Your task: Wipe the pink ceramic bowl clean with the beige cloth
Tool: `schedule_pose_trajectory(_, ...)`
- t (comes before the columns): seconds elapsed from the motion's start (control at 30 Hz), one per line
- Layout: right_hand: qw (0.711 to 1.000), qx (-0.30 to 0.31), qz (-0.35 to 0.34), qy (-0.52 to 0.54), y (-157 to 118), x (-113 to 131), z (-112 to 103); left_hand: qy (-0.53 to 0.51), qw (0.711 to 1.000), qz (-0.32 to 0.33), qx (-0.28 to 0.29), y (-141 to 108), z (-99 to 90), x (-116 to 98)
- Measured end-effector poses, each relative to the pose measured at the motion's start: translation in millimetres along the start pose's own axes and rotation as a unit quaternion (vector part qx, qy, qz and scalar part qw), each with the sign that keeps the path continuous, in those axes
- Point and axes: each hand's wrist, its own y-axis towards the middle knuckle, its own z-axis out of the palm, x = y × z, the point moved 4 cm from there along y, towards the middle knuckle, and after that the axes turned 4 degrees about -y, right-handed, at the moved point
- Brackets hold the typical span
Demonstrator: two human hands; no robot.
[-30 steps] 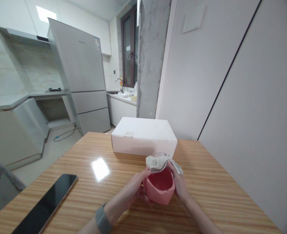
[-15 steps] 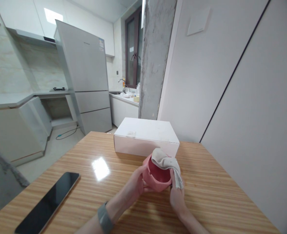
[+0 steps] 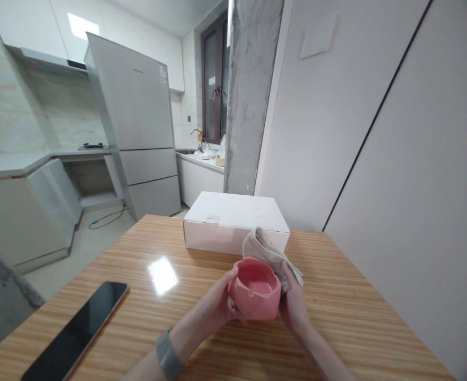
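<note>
A pink ashtray point(image 3: 256, 296), angular with notches in its rim, is held above the table with its opening facing up and toward me. My left hand point(image 3: 219, 299) grips its left side, thumb at the rim and fingers underneath. In my right hand point(image 3: 295, 296) is a light grey cloth point(image 3: 267, 251), pinched under the thumb. The cloth is folded and lies along the far right outside of the ashtray. Some fingers of my right hand are hidden behind the ashtray and cloth.
Behind the ashtray a white box point(image 3: 235, 211) rests on the wooden table point(image 3: 170, 328). A black phone point(image 3: 78, 328) lies at the left. Beyond the table stand a grey fridge point(image 3: 138, 106) and a concrete pillar point(image 3: 247, 95); a white wall point(image 3: 368, 254) borders the right.
The ashtray has tilted more upright, turning its outer front toward me. The cloth has left the rim and inside and moved to the outer far right side, with my right hand.
</note>
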Motion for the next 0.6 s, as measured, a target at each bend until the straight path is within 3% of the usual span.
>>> schedule_pose_trajectory(0.17, 1.0, 0.006, 0.016, 0.017, -6, 1, 6, -0.02, 0.995, 0.079, 0.057, -2, 7.4, -5)
schedule_pose_trajectory(0.27, 1.0, -0.008, 0.015, 0.018, -7, 2, 6, -0.025, 0.992, 0.113, 0.049, -2, 9.2, -6)
schedule_pose_trajectory(0.4, 1.0, -0.004, -0.001, 0.029, -7, -1, 7, -0.022, 0.988, 0.153, 0.006, 0, 7.5, -10)
schedule_pose_trajectory(0.6, 0.997, -0.061, 0.018, 0.043, -9, -17, 3, 0.048, 0.966, 0.215, -0.134, 1, -0.7, -15)
